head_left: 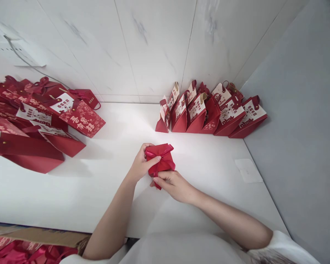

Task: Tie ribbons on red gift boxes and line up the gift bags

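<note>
A small red gift box [153,149] tied with a shiny red ribbon [167,149] is held just above the white table, in front of my body. My left hand [144,163] wraps its left side, with the thumb pressed on the ribbon's crossing on top. At the box's near edge, my right hand [172,183] pinches a hanging end of the ribbon between thumb and fingers. The fingers under the box are partly hidden.
Red and white gift bags [196,115] stand in a row against the wall. More red bags [33,150] crowd the left side. A cardboard box [38,231] of ribboned red items sits at the lower left. A white card [249,170] lies by the grey side wall.
</note>
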